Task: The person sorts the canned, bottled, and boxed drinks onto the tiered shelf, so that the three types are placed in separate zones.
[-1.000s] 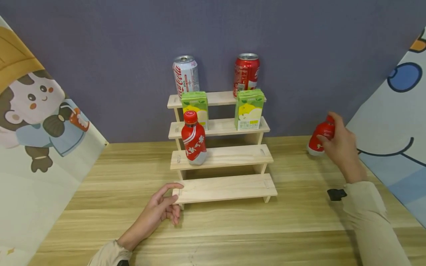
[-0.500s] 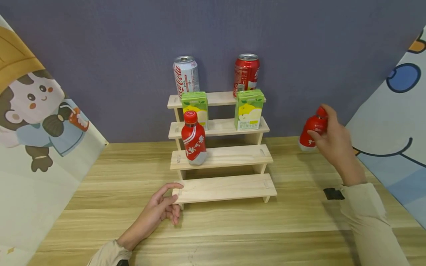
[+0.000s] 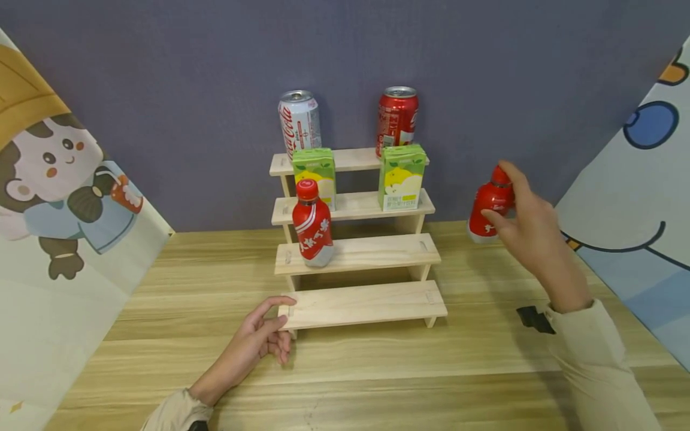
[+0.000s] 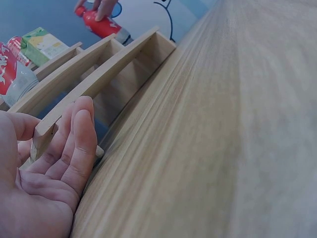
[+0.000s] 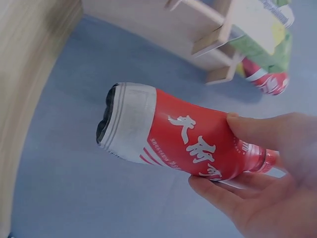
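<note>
My right hand (image 3: 536, 233) grips a red-labelled drink bottle (image 3: 489, 206) by its upper part, held upright in the air right of the stepped wooden rack (image 3: 366, 304). The right wrist view shows thumb and fingers around the bottle (image 5: 193, 139), its dark base showing. My left hand (image 3: 259, 335) pinches the left end of the rack's lowest step, thumb at the front edge and a finger on top. In the left wrist view the left hand (image 4: 54, 168) has its other fingers beneath that board. A matching red bottle (image 3: 312, 230) stands at the left of the second step up.
Two green juice cartons, one at the left (image 3: 318, 170) and one at the right (image 3: 401, 179), stand on the third step. A white can (image 3: 299, 126) and a red can (image 3: 396, 120) stand on the top step. A grey wall (image 3: 215, 120) rises behind the wooden table (image 3: 205, 287).
My right hand has carried its bottle to the left and slightly up, closer to the rack. The left hand stays on the lowest step.
</note>
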The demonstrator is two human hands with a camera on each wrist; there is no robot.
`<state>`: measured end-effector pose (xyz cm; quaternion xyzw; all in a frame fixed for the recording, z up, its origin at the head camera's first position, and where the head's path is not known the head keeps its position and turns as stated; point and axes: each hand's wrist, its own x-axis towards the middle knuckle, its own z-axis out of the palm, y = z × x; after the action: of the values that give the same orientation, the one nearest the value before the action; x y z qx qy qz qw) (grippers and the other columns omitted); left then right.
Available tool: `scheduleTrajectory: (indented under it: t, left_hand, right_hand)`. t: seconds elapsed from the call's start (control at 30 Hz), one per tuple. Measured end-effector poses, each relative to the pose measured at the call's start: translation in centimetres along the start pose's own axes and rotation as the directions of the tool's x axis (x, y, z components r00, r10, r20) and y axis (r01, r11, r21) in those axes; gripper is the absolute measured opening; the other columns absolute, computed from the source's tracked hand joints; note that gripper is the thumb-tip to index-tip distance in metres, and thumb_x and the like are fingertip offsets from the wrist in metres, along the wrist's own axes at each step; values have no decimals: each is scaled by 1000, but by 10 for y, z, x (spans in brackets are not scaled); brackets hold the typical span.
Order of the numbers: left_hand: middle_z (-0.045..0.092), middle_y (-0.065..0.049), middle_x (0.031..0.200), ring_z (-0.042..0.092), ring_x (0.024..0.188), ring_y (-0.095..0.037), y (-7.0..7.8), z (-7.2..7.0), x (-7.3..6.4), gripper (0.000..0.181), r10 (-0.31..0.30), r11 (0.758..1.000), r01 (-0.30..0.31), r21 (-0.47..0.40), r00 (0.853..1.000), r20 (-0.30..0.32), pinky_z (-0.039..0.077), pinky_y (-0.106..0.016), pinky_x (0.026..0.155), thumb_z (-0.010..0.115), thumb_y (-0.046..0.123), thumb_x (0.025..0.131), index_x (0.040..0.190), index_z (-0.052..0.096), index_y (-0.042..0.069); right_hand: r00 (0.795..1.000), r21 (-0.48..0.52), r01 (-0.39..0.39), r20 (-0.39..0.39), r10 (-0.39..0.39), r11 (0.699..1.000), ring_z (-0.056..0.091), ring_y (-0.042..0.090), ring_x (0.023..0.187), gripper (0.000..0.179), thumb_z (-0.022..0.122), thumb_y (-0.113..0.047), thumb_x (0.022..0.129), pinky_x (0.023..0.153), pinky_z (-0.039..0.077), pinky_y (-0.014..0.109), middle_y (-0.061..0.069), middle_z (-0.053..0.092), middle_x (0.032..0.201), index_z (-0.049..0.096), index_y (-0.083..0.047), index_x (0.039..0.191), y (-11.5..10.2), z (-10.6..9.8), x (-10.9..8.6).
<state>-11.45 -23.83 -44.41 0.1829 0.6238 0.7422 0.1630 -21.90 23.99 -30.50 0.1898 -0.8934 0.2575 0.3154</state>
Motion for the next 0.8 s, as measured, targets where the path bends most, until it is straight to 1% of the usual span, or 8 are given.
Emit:
scheduleTrajectory:
  t: [0.2,0.3,0.5,0.6,0.63,0.7,0.73,0.8]
  left_hand:
    - [68,-10,76,66,61,-20,1,0,0,43,-3,1000,3,-3,1000,-1,60,-37,54,41,15,109,148,31,2]
    - [68,-10,76,66,61,-20,1,0,0,43,-2,1000,2,-6,1000,-1,60,-38,54,41,15,109,148,31,2]
    - [68,-10,75,66,61,-19,0,1,0,42,-20,1000,20,-4,1000,-17,60,-36,54,42,16,109,147,32,3]
    - [68,-10,74,66,60,-19,-1,1,-1,42,-29,1000,29,-4,999,-30,60,-34,54,42,17,109,147,34,4]
    - [68,-10,75,66,60,-19,-1,1,-1,42,-26,1000,26,-2,999,-27,60,-35,54,42,16,109,148,33,4]
    - [68,-10,75,66,60,-19,-1,1,-1,42,-21,1000,21,-1,1000,-22,60,-36,54,41,16,109,148,33,3]
    - [68,-10,75,66,60,-19,0,0,0,42,-18,1000,18,-1,1000,-18,60,-36,54,41,16,109,148,32,3]
    - [68,-10,76,66,60,-20,0,0,0,42,-7,1000,7,-2,1000,-8,60,-37,54,41,15,109,148,32,2]
  right_hand:
    - [999,23,44,19,-44,999,61,45,101,97,79,7,80,78,53,62,28,57,129,25,-16,158,-21,-3,-2]
    - [998,35,57,26,-58,998,61,44,103,97,79,7,80,80,53,62,27,57,129,26,-17,157,-29,-3,-3]
    - [995,65,99,-8,-98,993,62,44,104,95,80,7,78,84,54,60,28,55,135,26,-14,153,-41,0,-4]
    - [992,85,124,-23,-123,989,63,41,106,95,80,7,77,86,55,57,26,55,136,27,-12,153,-47,1,-4]
    - [991,86,134,-28,-133,987,63,40,106,95,81,7,77,86,55,55,25,56,136,28,-12,153,-49,1,-5]
    - [986,96,162,-46,-159,982,64,36,106,95,81,8,76,92,57,36,22,57,136,30,-12,154,-53,3,-5]
    - [984,103,174,-54,-169,979,64,35,106,96,82,9,75,94,55,27,20,57,136,31,-12,154,-54,4,-5]
    - [980,117,194,-73,-187,974,64,33,105,97,82,9,74,93,48,10,19,57,136,33,-11,155,-58,7,-5]
